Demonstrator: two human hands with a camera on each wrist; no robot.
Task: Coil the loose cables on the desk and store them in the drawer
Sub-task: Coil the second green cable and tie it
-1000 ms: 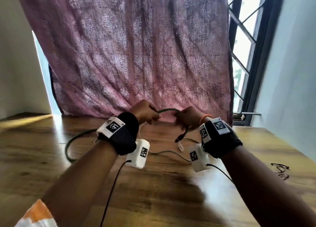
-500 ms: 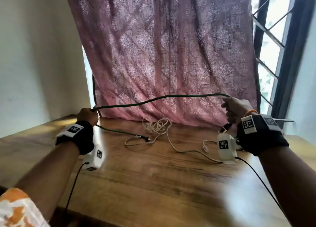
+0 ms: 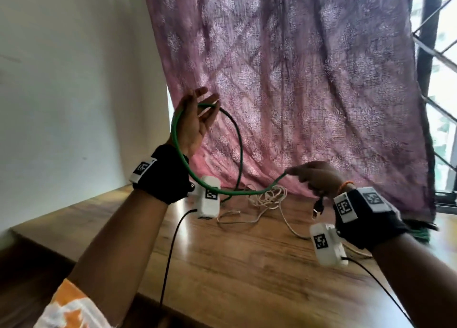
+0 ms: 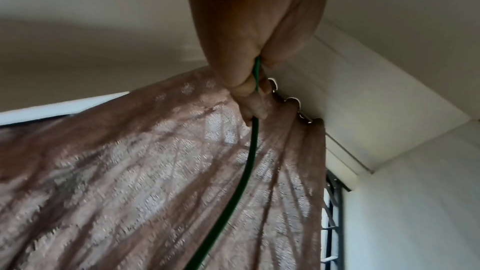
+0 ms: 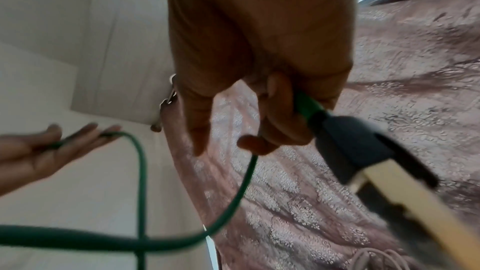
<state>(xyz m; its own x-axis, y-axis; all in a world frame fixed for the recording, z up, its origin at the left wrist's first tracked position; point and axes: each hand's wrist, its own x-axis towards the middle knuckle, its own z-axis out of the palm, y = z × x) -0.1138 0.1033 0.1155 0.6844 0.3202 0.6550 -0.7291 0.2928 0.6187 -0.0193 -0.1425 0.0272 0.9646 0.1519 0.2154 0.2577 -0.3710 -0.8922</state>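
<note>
My left hand (image 3: 193, 127) is raised in front of the curtain, palm toward me and fingers spread. The green cable (image 3: 237, 193) lies looped over its fingers. One strand drops to the desk. The other sweeps under my left wrist to my right hand (image 3: 314, 179), which grips it just behind the black plug (image 3: 317, 207). In the right wrist view my right hand's fingers curl round the green cable (image 5: 141, 171) beside the plug (image 5: 350, 147), and my left hand (image 5: 39, 151) lies flat. In the left wrist view the cable (image 4: 249, 161) leaves my left hand (image 4: 246, 48) downward.
A tangled white cable (image 3: 269, 199) lies on the wooden desk (image 3: 247, 266) below the pink curtain (image 3: 309, 80). The desk's front-left edge falls away near my left elbow. A white wall stands on the left and a barred window (image 3: 442, 129) on the right.
My left hand has risen from out at the left and spread its fingers, with the cable now looped over them. My right hand has dropped lower, still gripping the plug end.
</note>
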